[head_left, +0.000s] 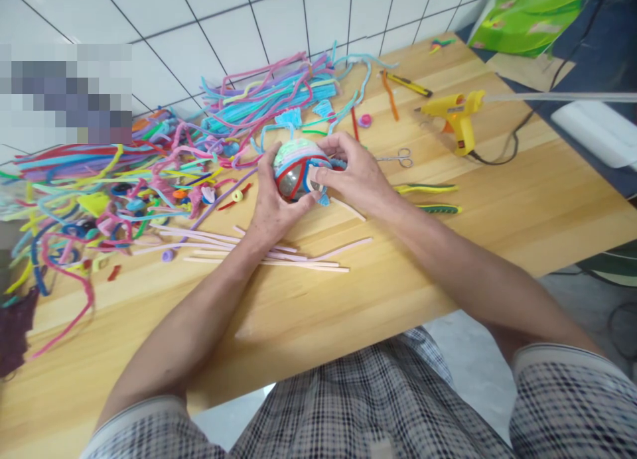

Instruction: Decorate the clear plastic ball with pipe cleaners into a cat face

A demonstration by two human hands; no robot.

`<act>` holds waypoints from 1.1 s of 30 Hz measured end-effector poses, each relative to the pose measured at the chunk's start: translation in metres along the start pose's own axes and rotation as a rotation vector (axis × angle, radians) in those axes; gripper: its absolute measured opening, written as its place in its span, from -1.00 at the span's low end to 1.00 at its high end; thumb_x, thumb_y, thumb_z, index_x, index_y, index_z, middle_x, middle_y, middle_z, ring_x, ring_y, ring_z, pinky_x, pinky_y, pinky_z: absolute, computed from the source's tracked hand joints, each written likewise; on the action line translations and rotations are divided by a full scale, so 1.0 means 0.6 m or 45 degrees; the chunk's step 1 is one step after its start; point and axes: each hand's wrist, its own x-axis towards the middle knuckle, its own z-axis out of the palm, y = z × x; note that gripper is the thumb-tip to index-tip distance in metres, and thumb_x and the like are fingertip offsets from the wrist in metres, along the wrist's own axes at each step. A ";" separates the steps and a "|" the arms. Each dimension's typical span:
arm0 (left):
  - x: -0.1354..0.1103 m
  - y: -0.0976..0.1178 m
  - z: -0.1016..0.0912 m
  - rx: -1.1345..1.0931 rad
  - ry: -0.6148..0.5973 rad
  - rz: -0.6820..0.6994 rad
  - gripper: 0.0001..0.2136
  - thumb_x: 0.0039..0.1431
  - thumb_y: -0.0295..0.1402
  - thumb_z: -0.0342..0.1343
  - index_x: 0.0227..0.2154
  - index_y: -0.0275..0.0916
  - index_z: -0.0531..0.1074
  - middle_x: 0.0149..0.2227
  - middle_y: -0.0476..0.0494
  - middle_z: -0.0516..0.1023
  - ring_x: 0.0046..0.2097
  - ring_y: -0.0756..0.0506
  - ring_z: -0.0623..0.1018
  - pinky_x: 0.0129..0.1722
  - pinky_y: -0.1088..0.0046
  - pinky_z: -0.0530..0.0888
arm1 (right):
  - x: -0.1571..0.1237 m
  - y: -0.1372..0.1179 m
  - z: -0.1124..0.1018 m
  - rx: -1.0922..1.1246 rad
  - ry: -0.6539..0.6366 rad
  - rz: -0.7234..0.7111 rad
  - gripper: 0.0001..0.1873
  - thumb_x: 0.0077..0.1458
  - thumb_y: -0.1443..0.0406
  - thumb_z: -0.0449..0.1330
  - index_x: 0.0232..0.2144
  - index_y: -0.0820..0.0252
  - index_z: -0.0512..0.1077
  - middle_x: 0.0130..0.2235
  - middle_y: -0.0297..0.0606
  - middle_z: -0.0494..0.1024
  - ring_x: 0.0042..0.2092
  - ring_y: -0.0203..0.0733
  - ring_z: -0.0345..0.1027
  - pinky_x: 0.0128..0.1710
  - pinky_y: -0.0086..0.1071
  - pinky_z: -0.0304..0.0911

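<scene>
Between my two hands sits a round clear ball (291, 180) decorated with pipe cleaners, pale green on top with red and blue bands lower down. My left hand (271, 203) curls round its left side, thumb underneath. From the right, my right hand (351, 167) grips the ball, with its thumb on the blue-edged part at the front. The right fingers partly hide blue loops on that side. Several pale pink pipe cleaners (318, 265) lie on the table just in front of the ball.
A wooden table (348, 326) runs along a tiled wall. Heaps of coloured pipe cleaners (269, 94) spread across the back and left. Right of my hands lie scissors (401, 158), green-yellow-handled pliers (430, 188), a yellow cutter knife (408, 84) and a corded yellow glue gun (455, 117).
</scene>
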 end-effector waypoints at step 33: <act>0.000 -0.002 0.000 0.015 -0.068 -0.002 0.11 0.21 0.50 0.43 0.61 0.11 0.11 0.60 -0.33 0.32 0.64 -0.51 0.44 0.63 -0.16 0.51 | 0.001 0.000 0.002 0.058 0.011 0.043 -0.53 0.05 0.22 0.58 0.02 -0.09 0.60 0.19 -0.24 0.78 0.23 0.11 0.64 0.42 0.14 0.58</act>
